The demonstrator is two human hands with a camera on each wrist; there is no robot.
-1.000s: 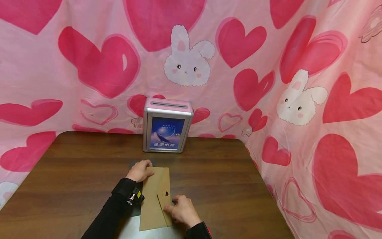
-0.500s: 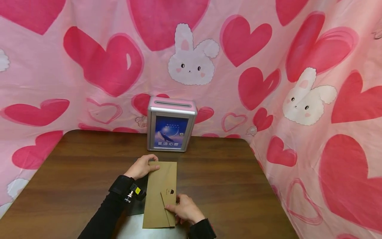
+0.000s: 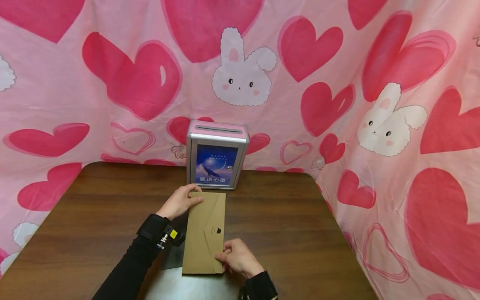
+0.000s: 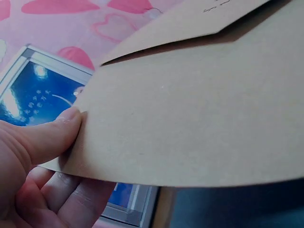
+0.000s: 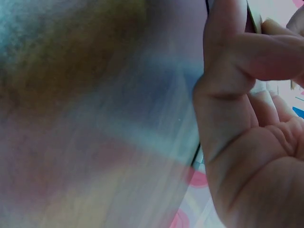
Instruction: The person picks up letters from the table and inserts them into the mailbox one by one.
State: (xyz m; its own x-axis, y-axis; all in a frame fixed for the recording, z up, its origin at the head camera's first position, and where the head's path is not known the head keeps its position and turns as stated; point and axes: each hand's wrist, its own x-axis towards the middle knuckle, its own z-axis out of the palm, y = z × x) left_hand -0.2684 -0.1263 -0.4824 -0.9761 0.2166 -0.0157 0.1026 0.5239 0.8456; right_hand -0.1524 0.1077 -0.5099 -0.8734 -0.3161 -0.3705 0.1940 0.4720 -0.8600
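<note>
Together, low in the head view's centre, left hand and right hand pinch a brown envelope between thumb and fingers.

Pink cloth printed with red hearts hangs as a wall from 9 o'clock through 12, angling forward at 3. A white rabbit head peers out at 12 o'clock; a brown wood-grain table, far corners rounded, fills 6 o'clock.

I have the box far on the tabletop, before the curtain; nearer, the envelope, left fingers at its far-left corner, right fingers at its near right, a mat showing left.
</note>
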